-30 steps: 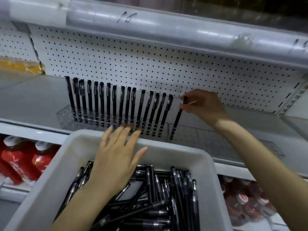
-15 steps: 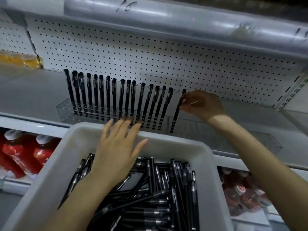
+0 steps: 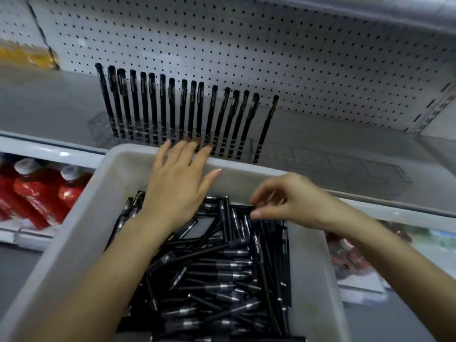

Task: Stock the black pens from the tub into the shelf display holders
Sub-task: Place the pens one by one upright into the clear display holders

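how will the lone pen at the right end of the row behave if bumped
The lone pen leans in its clear holder, so a bump would probably tilt it further, not topple it. It looks thin and rigid, likely light. Its round barrel might roll if it fell out.

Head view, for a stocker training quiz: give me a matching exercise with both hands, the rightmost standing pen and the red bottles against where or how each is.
Things:
1. left hand
2. right hand
3. rightmost pen
4. red bottles

Places or states:
A. below the shelf, at left
B. open, fingers spread at the tub far rim
C. standing in a holder, a gap from the row
D. fingers curled over loose pens in the tub

Pairs: 1-B; 2-D; 3-C; 4-A
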### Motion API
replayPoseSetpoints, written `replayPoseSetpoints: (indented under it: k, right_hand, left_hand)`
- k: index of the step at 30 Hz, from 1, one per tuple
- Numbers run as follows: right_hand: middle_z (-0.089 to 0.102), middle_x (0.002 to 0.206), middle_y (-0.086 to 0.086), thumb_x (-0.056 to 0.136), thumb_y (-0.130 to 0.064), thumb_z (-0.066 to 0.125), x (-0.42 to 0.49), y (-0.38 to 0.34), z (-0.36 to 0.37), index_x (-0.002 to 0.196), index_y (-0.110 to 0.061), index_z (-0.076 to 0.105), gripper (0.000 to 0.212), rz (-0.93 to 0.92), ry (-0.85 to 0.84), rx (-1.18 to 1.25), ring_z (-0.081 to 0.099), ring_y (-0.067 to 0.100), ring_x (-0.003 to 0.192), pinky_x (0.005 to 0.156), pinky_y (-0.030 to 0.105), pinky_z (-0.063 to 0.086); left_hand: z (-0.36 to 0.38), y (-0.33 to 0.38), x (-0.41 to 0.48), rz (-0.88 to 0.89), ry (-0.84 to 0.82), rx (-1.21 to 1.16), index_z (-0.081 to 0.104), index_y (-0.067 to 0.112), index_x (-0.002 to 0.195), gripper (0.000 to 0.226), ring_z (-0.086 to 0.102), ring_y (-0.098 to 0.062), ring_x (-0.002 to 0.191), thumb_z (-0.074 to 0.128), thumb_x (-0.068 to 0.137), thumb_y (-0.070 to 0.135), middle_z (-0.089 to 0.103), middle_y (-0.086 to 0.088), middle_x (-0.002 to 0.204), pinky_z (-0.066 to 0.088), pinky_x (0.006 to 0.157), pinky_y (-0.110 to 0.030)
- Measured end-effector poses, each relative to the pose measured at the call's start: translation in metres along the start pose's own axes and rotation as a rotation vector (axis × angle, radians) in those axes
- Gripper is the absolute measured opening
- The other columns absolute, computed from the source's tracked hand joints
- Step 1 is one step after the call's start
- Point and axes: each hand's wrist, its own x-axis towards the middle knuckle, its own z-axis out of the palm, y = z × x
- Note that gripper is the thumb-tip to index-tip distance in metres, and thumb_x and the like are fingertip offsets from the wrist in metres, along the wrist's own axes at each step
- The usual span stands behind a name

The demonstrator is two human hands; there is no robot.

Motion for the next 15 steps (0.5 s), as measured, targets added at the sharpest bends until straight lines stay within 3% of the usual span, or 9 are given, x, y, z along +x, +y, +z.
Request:
replayPoseSetpoints:
  k: [8,13,15]
  right_hand:
    - [0.063,0.071,-0.008,0.071,-0.029,0.081,-0.006,0.006,0.026,0.085,-0.02,0.065,0.023,0.079,-0.201,0.035,0.056,-0.004,0.059,0.059,0.011,0.044]
    - [0.061,0.076,-0.004,0.07,-0.015,0.082,-0.009,0.004,0.03,0.079,-0.027,0.057,0.028,0.093,-0.239,0.096,0.06,0.004,0.068,0.072,0.025,0.052]
    - [0.062,0.076,-0.001,0.072,-0.01,0.08,-0.011,0.004,0.028,0.081,-0.023,0.059,0.027,0.106,-0.251,0.207,0.06,0.008,0.067,0.071,0.027,0.053]
  left_hand:
    - [-0.001,-0.001,-0.001,-0.001,-0.009,0.003,0.039,0.019,0.141,0.068,0.031,-0.023,0.137,0.009,0.095,0.058,0.045,-0.008,0.142,0.002,0.115,-0.038]
    - [-0.003,0.001,0.0,0.005,-0.017,0.0,0.042,0.017,0.14,0.07,0.034,-0.025,0.136,0.008,0.095,0.058,0.046,-0.01,0.141,0.005,0.115,-0.04]
    - [-0.006,0.002,0.0,0.002,-0.029,-0.007,0.039,0.019,0.142,0.073,0.03,-0.023,0.138,0.005,0.092,0.061,0.042,-0.009,0.145,0.002,0.115,-0.039]
